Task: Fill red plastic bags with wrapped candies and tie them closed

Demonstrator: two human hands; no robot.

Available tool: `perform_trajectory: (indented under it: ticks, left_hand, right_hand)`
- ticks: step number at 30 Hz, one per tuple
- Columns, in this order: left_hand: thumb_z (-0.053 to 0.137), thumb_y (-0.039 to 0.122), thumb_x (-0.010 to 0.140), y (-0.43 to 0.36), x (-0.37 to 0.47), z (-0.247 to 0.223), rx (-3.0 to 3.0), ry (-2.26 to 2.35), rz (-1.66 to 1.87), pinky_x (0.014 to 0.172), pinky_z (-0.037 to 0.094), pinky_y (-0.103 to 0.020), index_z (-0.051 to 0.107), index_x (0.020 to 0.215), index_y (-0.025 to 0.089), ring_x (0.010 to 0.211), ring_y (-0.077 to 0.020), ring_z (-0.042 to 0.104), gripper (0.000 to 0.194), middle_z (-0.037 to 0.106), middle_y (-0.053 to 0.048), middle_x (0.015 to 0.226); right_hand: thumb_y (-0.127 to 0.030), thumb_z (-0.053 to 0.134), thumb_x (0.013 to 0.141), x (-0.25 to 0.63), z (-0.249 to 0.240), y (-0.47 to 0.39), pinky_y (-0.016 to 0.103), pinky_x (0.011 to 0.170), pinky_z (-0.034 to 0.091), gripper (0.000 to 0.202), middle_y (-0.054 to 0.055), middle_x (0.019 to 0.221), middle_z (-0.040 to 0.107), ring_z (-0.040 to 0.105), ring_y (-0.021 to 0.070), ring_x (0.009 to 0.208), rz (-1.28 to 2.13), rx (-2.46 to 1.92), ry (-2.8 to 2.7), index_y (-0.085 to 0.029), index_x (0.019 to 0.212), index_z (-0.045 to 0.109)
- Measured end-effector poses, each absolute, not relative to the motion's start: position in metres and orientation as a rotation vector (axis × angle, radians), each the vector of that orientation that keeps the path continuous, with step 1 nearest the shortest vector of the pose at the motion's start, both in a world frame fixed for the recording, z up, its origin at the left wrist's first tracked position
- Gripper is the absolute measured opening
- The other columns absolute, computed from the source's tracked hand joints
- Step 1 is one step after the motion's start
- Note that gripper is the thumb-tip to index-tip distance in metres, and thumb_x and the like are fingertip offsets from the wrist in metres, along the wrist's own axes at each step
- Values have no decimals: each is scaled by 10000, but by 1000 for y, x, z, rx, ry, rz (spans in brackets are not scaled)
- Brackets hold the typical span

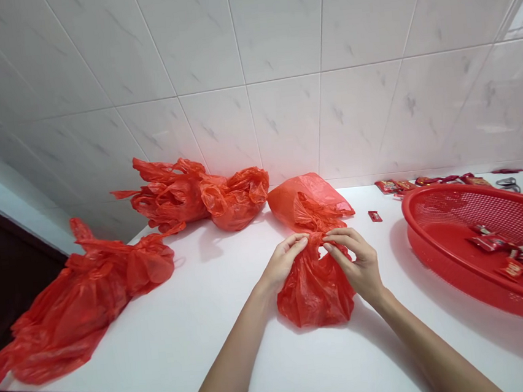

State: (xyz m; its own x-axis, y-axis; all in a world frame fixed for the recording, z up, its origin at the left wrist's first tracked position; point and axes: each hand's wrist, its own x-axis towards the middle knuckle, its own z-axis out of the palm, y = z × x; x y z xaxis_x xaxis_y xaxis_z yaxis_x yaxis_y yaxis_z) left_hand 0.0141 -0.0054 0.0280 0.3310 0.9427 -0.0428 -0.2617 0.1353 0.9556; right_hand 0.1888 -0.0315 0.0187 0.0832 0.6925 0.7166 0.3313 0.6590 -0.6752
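A red plastic bag (315,295) stands on the white table, its body full and rounded, its top gathered between my two hands. My left hand (288,258) pinches the gathered top from the left. On the other side, my right hand (353,258) pinches the same top between thumb and fingers, close to a handle loop. The bag's contents do not show through. Right behind it lies another red bag (305,198), pale and spread, touching or nearly touching the bag in my hands.
More red bags (173,192) sit along the tiled wall, and a long bundle of them (95,298) lies at the left edge. A red mesh basket (464,281) with small packets stands at the right. Packets (394,186), a tiny red packet (375,216) and scissors (507,183) lie behind.
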Motion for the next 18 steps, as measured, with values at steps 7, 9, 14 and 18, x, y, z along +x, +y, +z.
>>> perform_trajectory:
  ticks: [7,9,14,18]
  left_hand:
    - [867,330,622,10,0,28,975,952,1235,812,524,-299,662,968,179,748,-154,697,430,751,-21,798]
    - [877,219,574,13,-6,29,944,933,1318,847,534,-314,659,1004,174,762,-156,707,484,754,-14,779]
    - [856,75,520,21,-24,35,862,909,1436,887,556,-350,691,988,145,765,-162,724,501,770,-32,790]
    - [842,47,508,29,-37,36,758,913,1655,856,566,-330,701,928,138,763,-155,724,452,767,-36,783]
  right_hand:
    - [-201,668,900,193,24,-32,347,815,547,97,35,928,708,671,189,880,265,-825,-1411,-257,900,747]
    - [-206,668,900,194,26,-32,345,804,539,86,28,900,716,667,188,860,321,-815,-1386,-253,875,736]
    - [-269,671,903,196,29,-33,335,740,510,107,27,810,717,641,186,773,530,-807,-1409,-236,818,727]
    - [-326,682,895,194,28,-36,327,707,476,165,32,790,691,613,185,749,674,-784,-1414,-224,767,707]
